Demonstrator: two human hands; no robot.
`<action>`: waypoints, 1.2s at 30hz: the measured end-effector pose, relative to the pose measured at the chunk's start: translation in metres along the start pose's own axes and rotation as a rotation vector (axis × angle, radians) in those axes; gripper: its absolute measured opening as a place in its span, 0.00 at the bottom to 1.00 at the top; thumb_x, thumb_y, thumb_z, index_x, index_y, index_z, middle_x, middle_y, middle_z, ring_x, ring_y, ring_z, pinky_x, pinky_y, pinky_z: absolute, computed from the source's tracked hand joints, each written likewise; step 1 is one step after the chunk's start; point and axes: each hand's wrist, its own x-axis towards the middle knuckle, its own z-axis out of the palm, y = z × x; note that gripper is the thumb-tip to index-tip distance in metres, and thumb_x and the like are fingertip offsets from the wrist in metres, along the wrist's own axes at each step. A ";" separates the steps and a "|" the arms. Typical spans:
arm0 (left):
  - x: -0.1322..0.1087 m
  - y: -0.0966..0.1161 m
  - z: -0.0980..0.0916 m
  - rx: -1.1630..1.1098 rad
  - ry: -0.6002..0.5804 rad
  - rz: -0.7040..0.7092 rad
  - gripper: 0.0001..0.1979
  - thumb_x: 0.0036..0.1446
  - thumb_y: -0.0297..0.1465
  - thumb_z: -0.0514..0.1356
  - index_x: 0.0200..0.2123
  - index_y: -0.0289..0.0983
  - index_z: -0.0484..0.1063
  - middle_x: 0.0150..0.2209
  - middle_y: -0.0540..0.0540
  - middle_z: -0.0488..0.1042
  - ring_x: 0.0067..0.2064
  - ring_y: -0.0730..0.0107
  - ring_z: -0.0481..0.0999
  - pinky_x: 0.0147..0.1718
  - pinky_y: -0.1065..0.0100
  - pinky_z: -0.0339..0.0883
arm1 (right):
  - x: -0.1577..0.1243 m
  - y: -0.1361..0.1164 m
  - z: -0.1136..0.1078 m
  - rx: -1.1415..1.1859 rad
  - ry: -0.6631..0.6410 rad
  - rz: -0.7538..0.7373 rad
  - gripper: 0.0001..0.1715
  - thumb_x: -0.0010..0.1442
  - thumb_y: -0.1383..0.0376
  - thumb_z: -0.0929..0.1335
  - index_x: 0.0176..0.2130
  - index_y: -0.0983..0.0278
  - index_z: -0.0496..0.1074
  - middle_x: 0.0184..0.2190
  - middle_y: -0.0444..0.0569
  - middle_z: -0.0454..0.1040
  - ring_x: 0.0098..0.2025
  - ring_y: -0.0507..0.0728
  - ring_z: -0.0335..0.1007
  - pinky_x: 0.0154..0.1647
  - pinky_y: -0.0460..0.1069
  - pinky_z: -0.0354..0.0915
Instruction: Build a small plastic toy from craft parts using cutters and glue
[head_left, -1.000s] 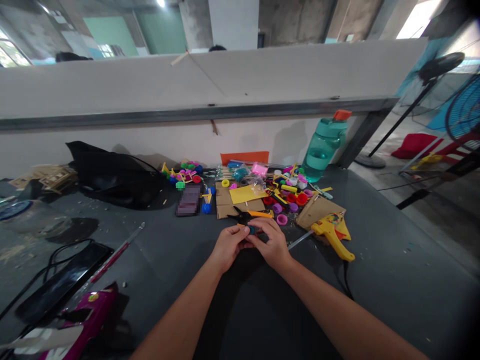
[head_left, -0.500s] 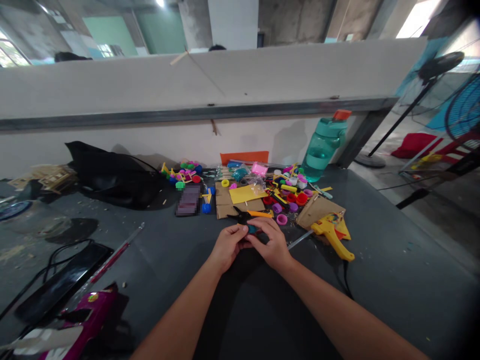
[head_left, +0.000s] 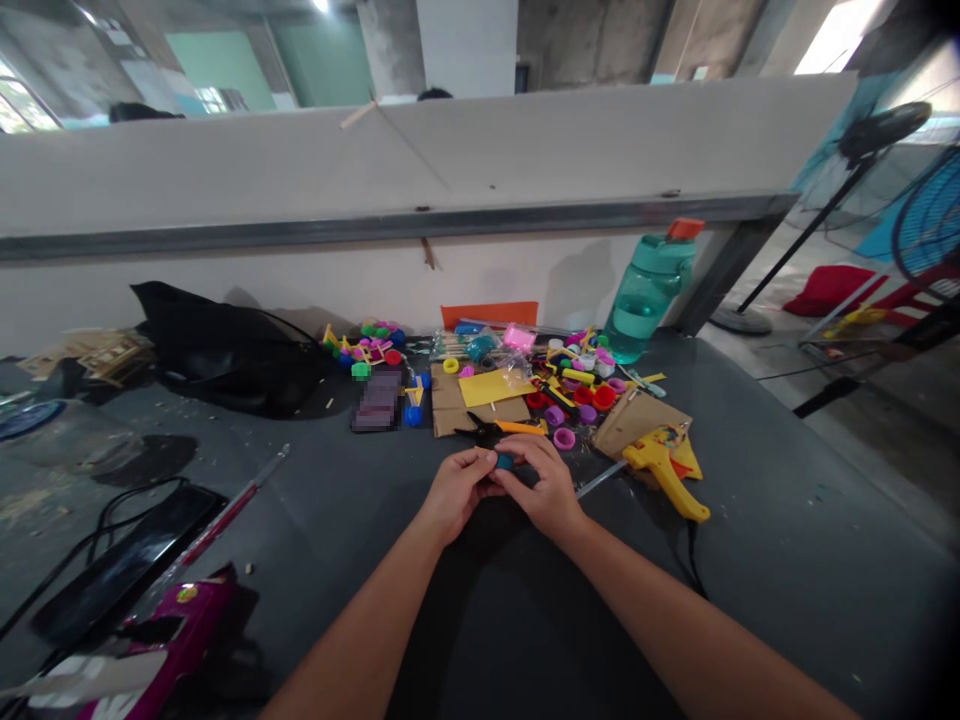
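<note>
Both hands meet over the dark table (head_left: 337,520), with a small teal round piece (head_left: 504,461) pinched between them. My left hand (head_left: 457,492) grips it with thumb and fingers from the left. From the right, my right hand (head_left: 541,485) has its fingers closed on the same piece, covering most of it. Just beyond the fingers lie black-jawed pliers (head_left: 487,430) with an orange handle. A yellow glue gun (head_left: 664,475) rests to the right of my right hand, beside a piece of cardboard (head_left: 630,420).
Colourful bottle caps (head_left: 564,438) and a yellow sheet (head_left: 491,387) lie behind the hands. A teal water bottle (head_left: 637,300) stands by the partition (head_left: 337,170). To the left are a phone (head_left: 377,400), a black bag (head_left: 232,350) and a magenta box (head_left: 187,630).
The hands stay almost in place. The teal piece between the fingers has shifted very slightly.
</note>
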 end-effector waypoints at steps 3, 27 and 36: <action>0.000 0.000 0.000 0.002 -0.002 0.003 0.11 0.43 0.34 0.67 0.26 0.31 0.73 0.24 0.49 0.70 0.25 0.77 0.68 0.29 0.69 0.69 | 0.000 0.000 0.000 -0.002 0.015 0.004 0.13 0.51 0.67 0.68 0.39 0.58 0.72 0.40 0.50 0.72 0.45 0.58 0.66 0.42 0.53 0.67; 0.000 -0.001 0.002 -0.037 0.017 -0.023 0.15 0.45 0.39 0.64 0.23 0.30 0.72 0.22 0.48 0.71 0.24 0.75 0.69 0.26 0.69 0.67 | 0.001 -0.001 -0.001 -0.019 0.024 -0.023 0.08 0.51 0.69 0.68 0.35 0.59 0.71 0.39 0.49 0.71 0.43 0.58 0.67 0.42 0.53 0.65; -0.001 -0.001 0.003 -0.027 0.005 -0.018 0.14 0.47 0.38 0.63 0.23 0.31 0.72 0.21 0.48 0.71 0.23 0.75 0.69 0.27 0.70 0.67 | 0.001 -0.001 -0.001 -0.012 0.020 -0.035 0.09 0.50 0.69 0.67 0.35 0.60 0.70 0.39 0.49 0.72 0.44 0.57 0.67 0.44 0.53 0.65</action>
